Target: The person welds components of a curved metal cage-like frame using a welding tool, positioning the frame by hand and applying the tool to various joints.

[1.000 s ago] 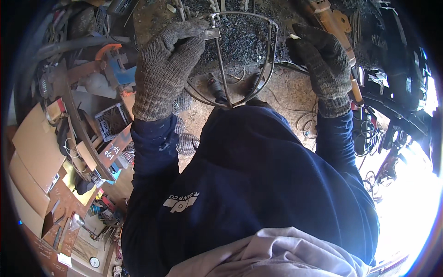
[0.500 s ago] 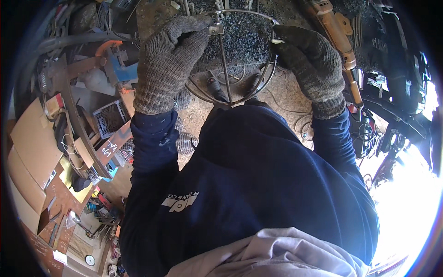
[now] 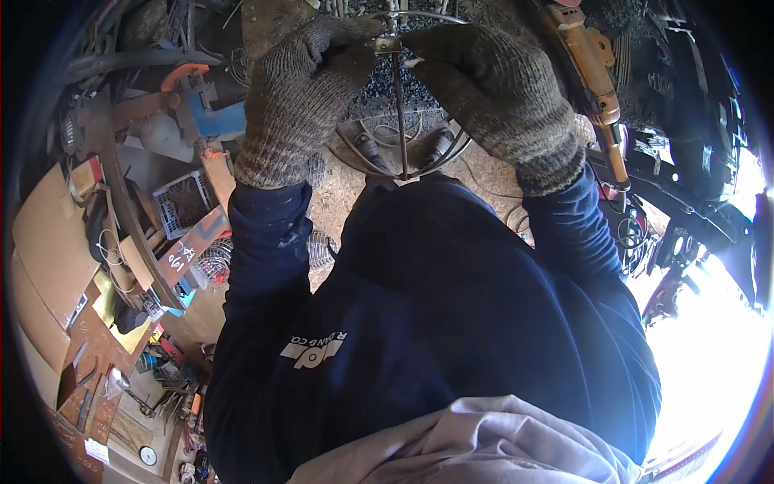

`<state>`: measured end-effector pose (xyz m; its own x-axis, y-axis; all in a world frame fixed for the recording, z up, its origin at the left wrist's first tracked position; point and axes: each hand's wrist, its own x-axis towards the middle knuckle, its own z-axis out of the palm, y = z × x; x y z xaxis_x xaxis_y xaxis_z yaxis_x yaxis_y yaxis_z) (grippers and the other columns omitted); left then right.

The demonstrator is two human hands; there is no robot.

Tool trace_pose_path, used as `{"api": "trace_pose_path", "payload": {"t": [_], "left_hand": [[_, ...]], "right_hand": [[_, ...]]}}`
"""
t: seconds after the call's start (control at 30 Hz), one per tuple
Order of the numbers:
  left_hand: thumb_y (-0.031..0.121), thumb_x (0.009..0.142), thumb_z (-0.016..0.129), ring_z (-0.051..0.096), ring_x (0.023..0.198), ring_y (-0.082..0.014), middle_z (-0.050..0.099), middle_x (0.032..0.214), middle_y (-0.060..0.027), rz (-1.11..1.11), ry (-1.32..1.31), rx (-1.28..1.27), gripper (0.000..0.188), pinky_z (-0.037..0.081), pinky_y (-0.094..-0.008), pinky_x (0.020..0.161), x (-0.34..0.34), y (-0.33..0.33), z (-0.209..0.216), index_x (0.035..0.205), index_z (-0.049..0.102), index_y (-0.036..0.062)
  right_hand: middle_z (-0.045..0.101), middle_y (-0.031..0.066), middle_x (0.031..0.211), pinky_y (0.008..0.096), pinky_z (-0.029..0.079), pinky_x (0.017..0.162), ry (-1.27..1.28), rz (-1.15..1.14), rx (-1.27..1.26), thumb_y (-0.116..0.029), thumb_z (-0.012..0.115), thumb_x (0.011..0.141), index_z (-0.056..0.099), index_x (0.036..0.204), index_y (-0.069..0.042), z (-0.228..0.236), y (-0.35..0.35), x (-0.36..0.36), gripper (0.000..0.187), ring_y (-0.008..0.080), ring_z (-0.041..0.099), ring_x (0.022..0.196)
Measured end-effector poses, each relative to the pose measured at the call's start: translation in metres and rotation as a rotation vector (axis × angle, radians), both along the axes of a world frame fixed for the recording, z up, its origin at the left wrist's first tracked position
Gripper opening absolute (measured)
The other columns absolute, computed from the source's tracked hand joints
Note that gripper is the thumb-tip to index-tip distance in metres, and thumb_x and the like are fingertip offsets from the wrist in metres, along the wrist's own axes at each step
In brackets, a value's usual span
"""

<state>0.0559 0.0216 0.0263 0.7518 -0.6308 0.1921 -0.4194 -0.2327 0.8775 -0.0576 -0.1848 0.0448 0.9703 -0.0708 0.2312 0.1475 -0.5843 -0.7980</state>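
Observation:
Both my hands wear thick grey-brown knitted gloves. Between them a round metal wire frame [image 3: 400, 121] hangs, its curved rods meeting at the bottom near my body. A small flat metal tab [image 3: 388, 44] sits at its upper middle, on the central rod. My left hand [image 3: 302, 101] is closed, its fingertips pinching the frame beside the tab. My right hand [image 3: 504, 101] is closed too, with thumb and fingers drawn together just right of the tab. A small pale spot shows at its fingertips; what they grip is hidden by the glove.
At right lies a worn orange power tool [image 3: 584, 60]. A dark gritty work surface [image 3: 411, 81] is beyond the frame. My feet [image 3: 371, 152] stand below on a dusty floor with cables. On the left are a cluttered bench, cardboard [image 3: 52, 250] and a plastic crate [image 3: 184, 206].
My right hand has moved left from the ring's right side to beside the metal tab. My left hand stays at the frame, which has shifted slightly.

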Motion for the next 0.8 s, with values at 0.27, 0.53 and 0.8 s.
{"api": "trace_pose_path", "payload": {"t": [0.27,0.53,0.8], "left_hand": [[0.015,0.093,0.069,0.062,0.081,-0.0067,0.073,0.101,-0.005,0.007,0.014,0.051,0.028,0.05,-0.0225,0.071,-0.004,-0.004,0.01,0.119,0.071,0.0046],[0.016,0.094,0.069,0.065,0.087,-0.0091,0.073,0.103,-0.0066,0.047,0.155,0.066,0.028,0.052,-0.0245,0.076,-0.008,-0.006,0.016,0.12,0.07,0.0052],[0.011,0.09,0.071,0.064,0.08,-0.0089,0.073,0.095,-0.0053,0.033,0.12,0.036,0.027,0.051,-0.0244,0.071,-0.007,-0.003,0.012,0.116,0.071,0.0071]], "right_hand": [[0.072,0.0088,0.092,0.039,0.058,0.074,-0.106,0.02,-0.255,-0.029,0.067,0.092,0.073,0.11,-0.014,0.004,0.006,0.014,0.025,0.0293,0.071,0.085],[0.072,0.0089,0.092,0.0396,0.058,0.074,-0.092,-0.003,-0.292,-0.028,0.068,0.089,0.072,0.109,-0.013,0.002,0.009,0.015,0.025,0.0299,0.071,0.085],[0.074,0.0063,0.098,0.0262,0.056,0.073,0.175,-0.169,0.169,-0.012,0.067,0.096,0.069,0.117,-0.005,0.024,-0.008,-0.009,0.022,0.0148,0.071,0.089]]}}
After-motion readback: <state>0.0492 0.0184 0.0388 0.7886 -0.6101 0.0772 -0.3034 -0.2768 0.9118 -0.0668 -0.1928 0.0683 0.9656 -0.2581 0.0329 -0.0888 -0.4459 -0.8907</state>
